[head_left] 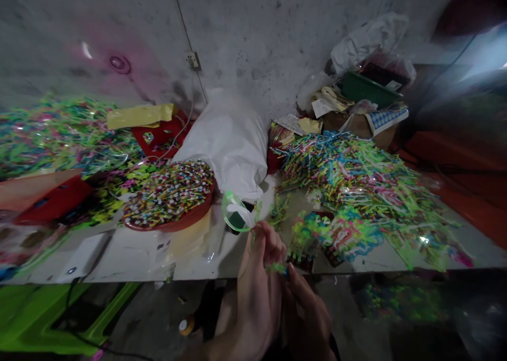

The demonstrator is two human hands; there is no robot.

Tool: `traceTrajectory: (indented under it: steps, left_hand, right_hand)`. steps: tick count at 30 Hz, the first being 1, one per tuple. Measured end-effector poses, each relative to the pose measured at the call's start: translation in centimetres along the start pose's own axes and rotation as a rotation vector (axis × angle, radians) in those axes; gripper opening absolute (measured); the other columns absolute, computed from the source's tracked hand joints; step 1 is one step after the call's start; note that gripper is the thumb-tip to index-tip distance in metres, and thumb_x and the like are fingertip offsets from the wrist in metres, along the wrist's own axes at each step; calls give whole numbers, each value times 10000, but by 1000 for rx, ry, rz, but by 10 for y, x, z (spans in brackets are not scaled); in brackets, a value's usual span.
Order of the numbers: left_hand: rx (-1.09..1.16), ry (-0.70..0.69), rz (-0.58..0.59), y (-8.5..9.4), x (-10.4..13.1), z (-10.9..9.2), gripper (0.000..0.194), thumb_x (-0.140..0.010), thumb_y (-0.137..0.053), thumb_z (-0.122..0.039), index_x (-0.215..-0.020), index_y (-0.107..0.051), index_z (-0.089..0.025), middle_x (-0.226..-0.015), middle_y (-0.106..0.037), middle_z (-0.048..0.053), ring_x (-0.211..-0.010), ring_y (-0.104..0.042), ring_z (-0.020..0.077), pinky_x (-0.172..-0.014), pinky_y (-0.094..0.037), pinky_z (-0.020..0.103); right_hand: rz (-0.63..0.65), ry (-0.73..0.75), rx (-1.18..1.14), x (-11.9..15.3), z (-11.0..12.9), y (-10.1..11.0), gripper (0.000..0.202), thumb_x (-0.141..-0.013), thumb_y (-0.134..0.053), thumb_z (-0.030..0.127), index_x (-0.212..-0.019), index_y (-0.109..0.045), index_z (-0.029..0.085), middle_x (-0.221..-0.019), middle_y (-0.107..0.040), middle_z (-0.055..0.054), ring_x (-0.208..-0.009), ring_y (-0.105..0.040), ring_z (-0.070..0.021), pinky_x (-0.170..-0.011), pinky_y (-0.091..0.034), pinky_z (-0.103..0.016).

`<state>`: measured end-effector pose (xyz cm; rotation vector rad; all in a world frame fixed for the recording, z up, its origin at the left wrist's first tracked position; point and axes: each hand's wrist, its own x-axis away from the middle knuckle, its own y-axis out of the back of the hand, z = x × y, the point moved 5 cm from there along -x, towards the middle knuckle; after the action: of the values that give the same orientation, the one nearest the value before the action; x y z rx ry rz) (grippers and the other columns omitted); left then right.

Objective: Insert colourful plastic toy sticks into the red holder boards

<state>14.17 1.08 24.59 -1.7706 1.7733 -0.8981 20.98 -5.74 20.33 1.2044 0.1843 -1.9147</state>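
Near the table's front edge, my left hand [262, 260] is closed on a looped green plastic strip [228, 224], whose ring stands out to the upper left with a white piece inside it. Just right of it, my right hand [309, 303] has its fingers pinched by a small green piece [278, 268] that sits between the two hands. A dark flat object [240, 218] lies on the table behind the green ring. To the left is a red bowl [190, 217] full of small multicoloured pieces.
A white sack [233, 133] stands behind my hands. Heaps of coloured plastic strips [356, 176] cover the right side; another heap [59, 133] lies far left. A white power bank [85, 255] with a cable rests at the front left edge of the table [130, 252].
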Motion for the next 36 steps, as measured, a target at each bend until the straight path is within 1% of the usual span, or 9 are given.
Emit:
traceTrajectory:
  steps: [6, 10, 13, 16, 20, 24, 29, 32, 36]
  left_hand:
    - [11, -19, 4, 3, -5, 11, 307, -818, -607, -381, -655, -436, -184, -589, -328, -59, -525, -285, 73, -498, -321, 172]
    - [-8, 3, 15, 5, -14, 20, 324, -776, -650, -381, -639, -442, -176, -574, -311, -65, -511, -265, 68, -477, -303, 166]
    - [-47, 73, 56, 6, -23, 28, 322, -780, -639, -402, -631, -465, -174, -574, -328, -59, -515, -302, 73, -489, -325, 177]
    - [-108, 127, 96, 6, -29, 32, 288, -787, -618, -442, -713, -573, -167, -621, -444, -24, -590, -423, 97, -581, -392, 194]
    - [-372, 92, 288, 4, -28, 31, 305, -800, -594, -450, -947, -658, -190, -808, -609, 38, -828, -561, 182, -782, -443, 263]
    - [-642, 55, 527, 4, -19, 30, 305, -688, -721, -350, -959, -668, -219, -956, -663, 50, -953, -589, 218, -888, -436, 317]
    - [-725, 206, 489, 4, -1, 34, 188, -689, -702, -260, -869, -700, -208, -911, -700, 58, -860, -636, 223, -762, -508, 308]
    - [-713, 153, 502, 0, 5, 34, 91, -720, -668, -248, -790, -706, -205, -918, -701, 61, -891, -631, 222, -806, -497, 311]
    - [-752, 76, 518, 4, 5, 38, 123, -752, -643, -286, -822, -699, -202, -874, -701, 61, -869, -624, 214, -840, -475, 320]
  right_hand:
    - [50, 58, 70, 0, -2, -2, 574, -879, -446, 120, -1419, -266, 191, -886, -724, -96, -772, -703, -179, -604, -579, -229]
    - [78, 42, 125, 3, -11, 0, 497, -893, -440, 179, -1378, -332, 159, -949, -714, -132, -776, -704, -187, -599, -573, -223]
    - [206, -176, 62, 6, -26, 1, 374, -907, -429, 228, -1275, -444, 160, -961, -712, -114, -735, -703, -166, -589, -561, -205]
    - [344, -445, -133, 11, -37, 1, 292, -909, -438, 279, -1174, -502, 175, -805, -713, -41, -600, -674, -130, -505, -530, -180]
    - [263, -625, -330, 15, -42, 9, 223, -913, -441, 321, -1066, -536, 188, -662, -666, 13, -450, -593, -95, -420, -475, -166]
    - [142, -560, -232, 14, -42, 23, 225, -901, -468, 298, -1088, -543, 197, -594, -644, 31, -457, -598, -102, -430, -479, -168]
    - [57, -347, 14, 8, -32, 34, 217, -879, -484, 269, -1073, -547, 194, -796, -715, -40, -577, -671, -134, -502, -531, -190]
    - [42, -277, 82, 3, -26, 34, 195, -880, -475, 260, -1044, -555, 191, -836, -721, -55, -696, -697, -153, -579, -551, -196]
    - [58, -264, 71, -1, -23, 33, 184, -885, -462, 245, -1034, -557, 195, -850, -722, -57, -718, -699, -151, -598, -551, -189]
